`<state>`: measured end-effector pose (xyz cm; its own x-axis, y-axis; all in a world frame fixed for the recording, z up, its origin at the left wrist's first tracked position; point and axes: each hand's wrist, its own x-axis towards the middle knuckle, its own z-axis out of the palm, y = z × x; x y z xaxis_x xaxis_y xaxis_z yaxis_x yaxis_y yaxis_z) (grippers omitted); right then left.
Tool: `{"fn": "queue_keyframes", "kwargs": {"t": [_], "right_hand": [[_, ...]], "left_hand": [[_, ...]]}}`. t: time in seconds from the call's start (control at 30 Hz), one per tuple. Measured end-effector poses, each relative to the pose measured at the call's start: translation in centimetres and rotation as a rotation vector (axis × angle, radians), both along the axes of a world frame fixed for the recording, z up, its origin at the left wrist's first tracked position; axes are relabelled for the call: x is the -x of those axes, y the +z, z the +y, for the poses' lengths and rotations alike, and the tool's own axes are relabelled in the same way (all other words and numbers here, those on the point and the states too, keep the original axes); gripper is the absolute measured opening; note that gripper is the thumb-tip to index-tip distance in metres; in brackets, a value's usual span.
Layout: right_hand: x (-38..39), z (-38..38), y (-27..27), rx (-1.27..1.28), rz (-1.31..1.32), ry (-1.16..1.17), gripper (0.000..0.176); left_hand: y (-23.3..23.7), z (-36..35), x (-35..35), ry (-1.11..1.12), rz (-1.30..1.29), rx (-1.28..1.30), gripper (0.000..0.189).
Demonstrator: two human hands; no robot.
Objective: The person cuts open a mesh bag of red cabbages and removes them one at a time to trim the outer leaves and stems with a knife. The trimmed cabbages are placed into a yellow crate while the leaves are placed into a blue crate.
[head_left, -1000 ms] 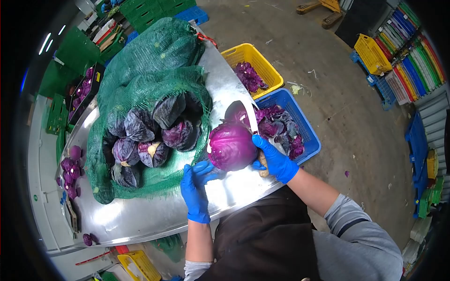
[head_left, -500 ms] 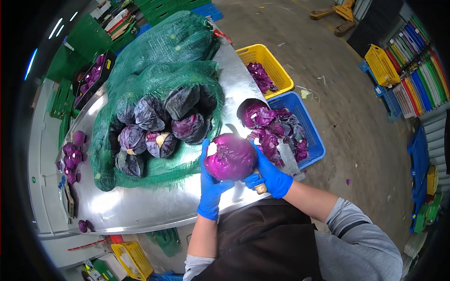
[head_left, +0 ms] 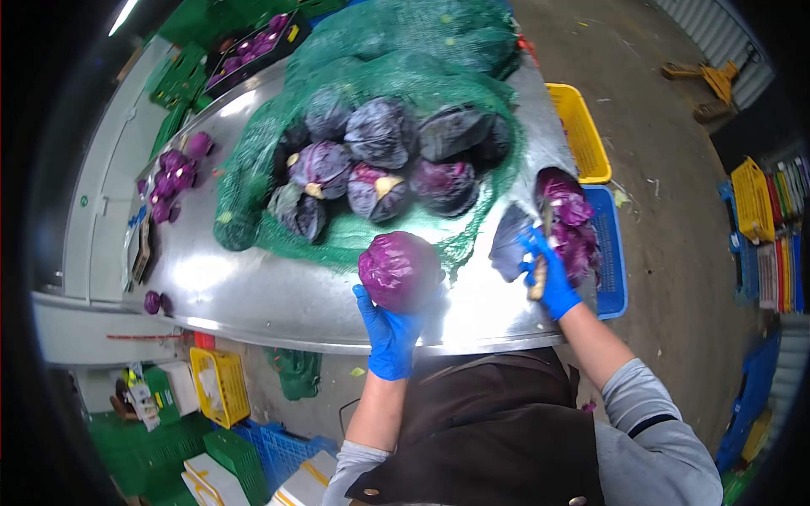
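Observation:
My left hand (head_left: 390, 337), in a blue glove, holds a bright purple cabbage (head_left: 396, 271) from below, above the metal table's front part. My right hand (head_left: 553, 278), also gloved, is closed round the pale handle of a knife (head_left: 538, 277) at the table's right side. A dark outer leaf (head_left: 510, 243) lies or hangs beside its fingers. Next to that hand is a heap of purple leaves (head_left: 574, 223). Behind the held cabbage, a green net sack (head_left: 363, 69) lies open with several dark cabbages (head_left: 381, 132) in its mouth.
The metal table (head_left: 253, 295) carries small purple cabbages (head_left: 175, 173) at its left. Beyond the right edge are a yellow crate (head_left: 588, 135) and a blue crate (head_left: 612, 253). A black crate (head_left: 253, 55) stands at the back left.
My hands have moved apart: the right, with the knife, went right to the leaf heap, while the left keeps the cabbage. The view has shifted, and a dark leaf now shows by my right hand.

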<state>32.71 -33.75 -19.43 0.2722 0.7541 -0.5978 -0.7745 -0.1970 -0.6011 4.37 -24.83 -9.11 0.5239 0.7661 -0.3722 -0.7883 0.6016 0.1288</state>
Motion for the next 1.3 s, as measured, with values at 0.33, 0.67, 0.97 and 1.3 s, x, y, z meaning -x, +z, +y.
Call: {"fn": "queue_keyframes", "kwargs": {"t": [0.33, 0.67, 0.97, 1.3], "right_hand": [[-7.8, 6.2, 2.4, 0.034, -0.703, -0.522, 0.025], [5.9, 4.4, 3.8, -0.027, -0.484, -0.061, 0.035], [8.0, 3.3, 6.8, 0.035, -0.557, 0.221, 0.033], [6.9, 10.5, 13.0, -0.243, -0.563, 0.141, 0.05]], "left_hand": [[-3.4, 6.1, 15.5, 0.514, 0.271, 0.018, 0.073], [3.0, 18.2, 7.6, 0.131, 0.851, -0.919, 0.064], [1.8, 28.8, -9.0, -0.035, 1.589, -1.131, 0.099], [-1.0, 14.0, -5.3, 0.455, 1.239, -1.427, 0.106]]}}
